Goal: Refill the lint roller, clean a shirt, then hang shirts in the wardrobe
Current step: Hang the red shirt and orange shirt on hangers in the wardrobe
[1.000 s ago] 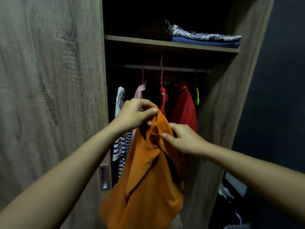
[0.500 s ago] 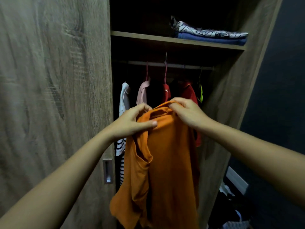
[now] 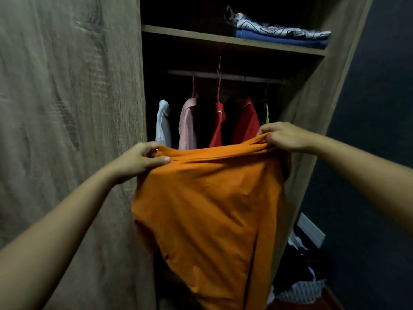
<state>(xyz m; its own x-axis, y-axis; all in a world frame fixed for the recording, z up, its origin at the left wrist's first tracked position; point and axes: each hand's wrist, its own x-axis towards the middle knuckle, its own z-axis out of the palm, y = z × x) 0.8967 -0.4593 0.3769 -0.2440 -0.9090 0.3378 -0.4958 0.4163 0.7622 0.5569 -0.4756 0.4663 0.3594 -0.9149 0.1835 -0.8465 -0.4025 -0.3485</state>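
Observation:
An orange shirt (image 3: 207,211) hangs spread out in front of the open wardrobe (image 3: 299,130). My left hand (image 3: 143,158) pinches its upper left corner and my right hand (image 3: 283,136) grips its upper right corner, so the top edge is stretched between them. Behind it, a rail (image 3: 223,75) carries a white shirt (image 3: 163,124), a pink shirt (image 3: 188,121) and two red shirts (image 3: 244,121) on hangers. No hanger shows in the orange shirt.
The wooden wardrobe door (image 3: 67,108) stands at the left. A shelf (image 3: 223,40) above the rail holds folded cloth (image 3: 279,35). Loose clothes (image 3: 301,285) lie on the floor at the lower right beside a dark wall (image 3: 375,130).
My hands have drawn apart, left to the left and right to the right. The orange shirt has gone from bunched at the collar to stretched wide and flat.

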